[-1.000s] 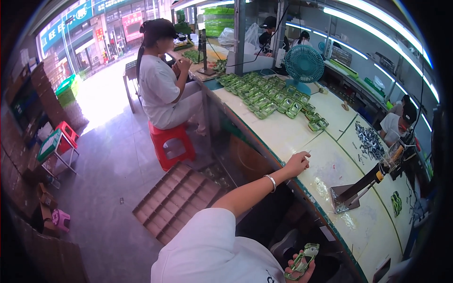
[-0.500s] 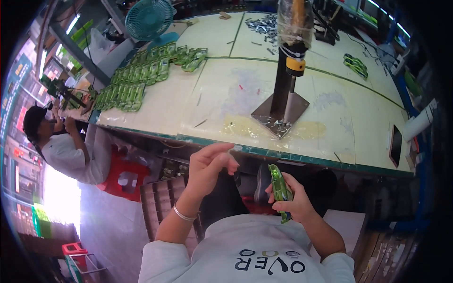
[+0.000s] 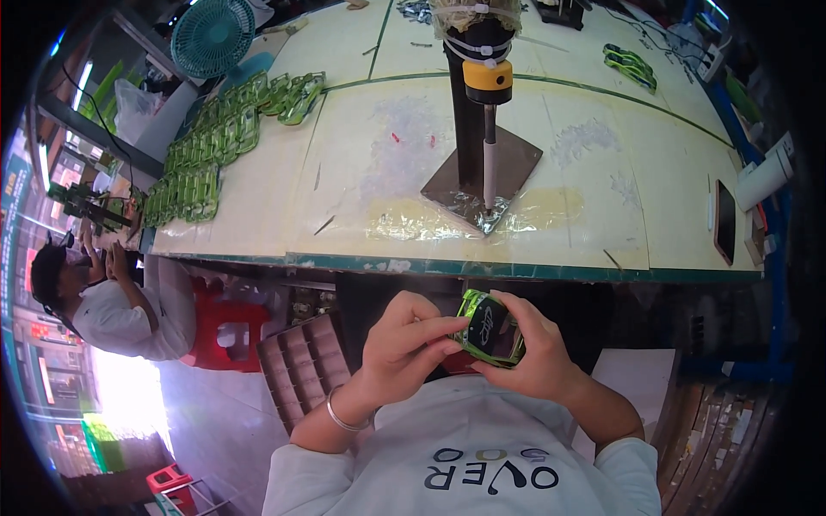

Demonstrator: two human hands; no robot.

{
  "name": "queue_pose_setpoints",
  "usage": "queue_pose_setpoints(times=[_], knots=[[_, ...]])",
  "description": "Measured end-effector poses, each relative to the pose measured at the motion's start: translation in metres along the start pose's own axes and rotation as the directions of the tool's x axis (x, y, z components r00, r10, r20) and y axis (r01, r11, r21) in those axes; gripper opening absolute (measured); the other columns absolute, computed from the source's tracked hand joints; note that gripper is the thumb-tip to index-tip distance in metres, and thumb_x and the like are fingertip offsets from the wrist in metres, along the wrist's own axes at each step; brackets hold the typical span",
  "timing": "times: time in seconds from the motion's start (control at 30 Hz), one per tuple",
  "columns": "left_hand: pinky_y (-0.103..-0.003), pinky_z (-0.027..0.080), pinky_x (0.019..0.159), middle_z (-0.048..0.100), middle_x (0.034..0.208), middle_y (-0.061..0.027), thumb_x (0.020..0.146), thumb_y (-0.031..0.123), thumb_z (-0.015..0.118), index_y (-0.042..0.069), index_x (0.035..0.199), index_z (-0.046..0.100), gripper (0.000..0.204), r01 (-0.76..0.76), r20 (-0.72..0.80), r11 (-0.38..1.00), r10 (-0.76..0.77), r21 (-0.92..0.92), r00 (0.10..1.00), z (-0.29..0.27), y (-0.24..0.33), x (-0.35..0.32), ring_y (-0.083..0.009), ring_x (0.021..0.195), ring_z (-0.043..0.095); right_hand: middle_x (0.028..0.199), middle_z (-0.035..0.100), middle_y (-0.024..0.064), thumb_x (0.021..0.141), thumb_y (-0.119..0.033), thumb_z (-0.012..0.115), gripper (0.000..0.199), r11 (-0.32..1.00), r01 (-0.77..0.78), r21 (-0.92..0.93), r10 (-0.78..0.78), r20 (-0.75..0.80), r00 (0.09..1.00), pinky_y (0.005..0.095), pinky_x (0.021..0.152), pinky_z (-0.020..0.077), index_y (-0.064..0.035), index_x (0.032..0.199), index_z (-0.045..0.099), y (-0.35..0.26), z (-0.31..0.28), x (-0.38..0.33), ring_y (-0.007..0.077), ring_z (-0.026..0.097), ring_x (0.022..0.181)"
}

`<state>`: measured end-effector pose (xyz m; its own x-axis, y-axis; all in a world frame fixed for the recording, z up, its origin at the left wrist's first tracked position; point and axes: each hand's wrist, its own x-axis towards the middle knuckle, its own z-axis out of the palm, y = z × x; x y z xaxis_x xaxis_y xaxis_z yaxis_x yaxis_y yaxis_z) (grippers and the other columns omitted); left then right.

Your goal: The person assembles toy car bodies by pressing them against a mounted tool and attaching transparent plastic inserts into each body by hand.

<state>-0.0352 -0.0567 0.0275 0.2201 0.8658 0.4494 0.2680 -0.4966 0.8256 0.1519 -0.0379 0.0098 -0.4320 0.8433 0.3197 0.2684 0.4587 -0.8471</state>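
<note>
Holding a small green toy car [image 3: 490,328] low in the middle of the frame, just under the near edge of the workbench [image 3: 361,198], the person has both hands closed around it: the right hand [image 3: 533,348] cups it from the right side with fingers wrapped over its top end, and the left hand [image 3: 404,340] pinches in from the left, thumb and forefinger tips touching the car's roof. Judging by the scene, this piece looks to be mid-way through hand work, not yet set down with the rest; a long row of similar green pieces [image 3: 215,146] lies along the upper left of the bench, and a few more [image 3: 630,64] sit at the upper right, so plenty seems already handled. A stand with a yellow-collared tool [image 3: 483,95] rises from a dark plate at the upper middle, with nothing under its tip. A brown compartment tray [image 3: 301,365] sits below the bench at lower left. I cannot tell what exactly the fingertips are doing to the car: its underside is hidden by the palms. A seated person [image 3: 112,301] at the far left is partly cut off by the rim.
</note>
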Motion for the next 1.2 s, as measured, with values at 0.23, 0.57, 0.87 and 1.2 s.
queue_pose_setpoints(times=[0.23,0.57,0.87,1.2], knots=[[-0.024,0.037,0.057,0.046,0.071,-0.0046,0.062,0.0,0.065,0.002,0.091,0.061,0.03,0.005,0.029,0.999,-0.006,0.051,1.0,-0.004,0.003,0.003,-0.0163,0.066,0.045,0.089,0.053,0.0131,0.05,-0.011,0.074,0.067,0.998,0.026,-0.057,-0.024,0.024,0.999,0.0288,0.062,0.0464,0.0003,0.109,0.042,0.002,0.0,0.002,0.0231,0.056,0.072],[-0.029,0.035,0.056,0.045,0.069,-0.0046,0.061,0.009,0.065,0.0,0.093,0.059,0.034,-0.301,0.148,0.844,0.263,0.444,0.953,0.007,0.0,0.003,-0.0191,0.063,0.041,0.093,0.055,0.0143,0.05,-0.011,0.073,0.065,0.993,0.017,-0.118,-0.023,-0.045,0.999,0.0315,0.065,0.0472,0.0001,0.108,0.045,0.007,-0.002,-0.001,0.0264,0.057,0.075],[-0.026,0.037,0.058,0.051,0.08,-0.0059,0.072,0.005,0.059,-0.002,0.096,0.054,0.026,0.006,-0.236,0.983,0.038,0.182,0.971,0.031,-0.016,-0.025,-0.0152,0.067,0.045,0.094,0.053,0.0138,0.052,-0.012,0.07,0.066,0.982,-0.011,-0.19,0.004,-0.04,0.999,0.0328,0.067,0.0465,-0.0021,0.111,0.042,0.005,0.006,-0.011,0.0279,0.055,0.08],[-0.03,0.049,0.069,0.056,0.087,-0.0156,0.087,0.02,0.036,-0.005,0.102,0.043,0.03,0.444,0.183,0.273,-0.641,-0.853,0.745,0.047,-0.022,-0.028,-0.0209,0.071,0.059,0.079,0.055,0.0118,0.067,-0.01,0.061,0.019,0.876,0.037,-0.481,-0.186,-0.265,0.946,0.0357,0.066,0.0421,-0.0019,0.084,0.057,0.042,-0.077,0.026,0.0282,0.051,0.075]])
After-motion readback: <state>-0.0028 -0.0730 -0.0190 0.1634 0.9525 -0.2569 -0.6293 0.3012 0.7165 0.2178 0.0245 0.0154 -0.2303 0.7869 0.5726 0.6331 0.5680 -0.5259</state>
